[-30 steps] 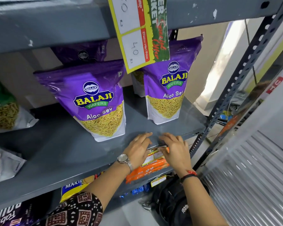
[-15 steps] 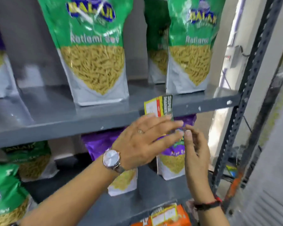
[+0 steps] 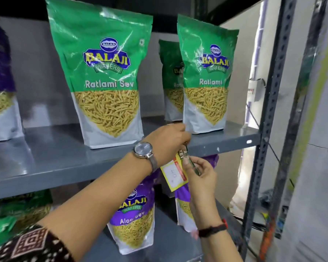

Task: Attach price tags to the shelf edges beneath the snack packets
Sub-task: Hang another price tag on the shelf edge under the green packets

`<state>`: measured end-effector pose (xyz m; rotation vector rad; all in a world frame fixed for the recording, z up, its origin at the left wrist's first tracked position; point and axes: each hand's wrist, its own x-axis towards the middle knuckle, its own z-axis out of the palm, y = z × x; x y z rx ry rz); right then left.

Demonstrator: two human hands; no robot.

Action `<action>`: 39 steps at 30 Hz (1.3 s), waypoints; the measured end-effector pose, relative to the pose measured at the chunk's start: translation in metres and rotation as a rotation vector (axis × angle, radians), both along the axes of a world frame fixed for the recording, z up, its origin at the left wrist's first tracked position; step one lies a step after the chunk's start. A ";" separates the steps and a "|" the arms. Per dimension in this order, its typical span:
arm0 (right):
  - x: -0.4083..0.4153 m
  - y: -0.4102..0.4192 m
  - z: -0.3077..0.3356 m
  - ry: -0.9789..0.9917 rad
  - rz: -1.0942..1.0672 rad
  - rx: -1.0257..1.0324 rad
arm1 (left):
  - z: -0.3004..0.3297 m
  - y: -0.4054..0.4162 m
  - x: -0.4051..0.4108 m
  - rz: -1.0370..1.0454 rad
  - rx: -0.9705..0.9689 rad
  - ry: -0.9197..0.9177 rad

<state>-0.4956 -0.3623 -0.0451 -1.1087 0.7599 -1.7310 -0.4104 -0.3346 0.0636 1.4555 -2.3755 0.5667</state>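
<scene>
A yellow, red and green price tag point(image 3: 175, 173) hangs at the front edge of the grey shelf point(image 3: 64, 171), below a green Ratlami Sev packet point(image 3: 206, 76). My left hand point(image 3: 167, 142), with a wristwatch, pinches the tag's top against the shelf edge. My right hand point(image 3: 201, 174) holds the tag's green side from below, thumb over it. A larger green Ratlami Sev packet point(image 3: 106, 76) stands to the left on the same shelf. Purple Aloo Sev packets point(image 3: 134, 218) stand on the shelf beneath.
A perforated metal upright point(image 3: 267, 120) bounds the shelf on the right, a wall box point(image 3: 255, 91) behind it. A purple packet point(image 3: 0, 82) stands at far left. Green packets point(image 3: 17, 214) sit at lower left. A third green packet point(image 3: 170, 80) stands behind.
The view rose from the lower Aloo Sev shelf to the Ratlami Sev shelf. Both hands left the lower edge and came up to the hanging tag, now tilted and gripped by both.
</scene>
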 end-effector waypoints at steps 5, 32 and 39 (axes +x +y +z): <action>-0.028 0.001 0.018 0.362 -0.070 -0.273 | -0.009 0.011 0.019 -0.032 -0.093 0.384; -0.035 -0.024 0.044 0.847 -0.191 -0.418 | -0.038 0.012 0.013 0.168 -0.160 0.499; -0.038 -0.025 0.035 0.971 -0.310 -0.482 | -0.042 0.010 0.013 0.155 -0.176 0.423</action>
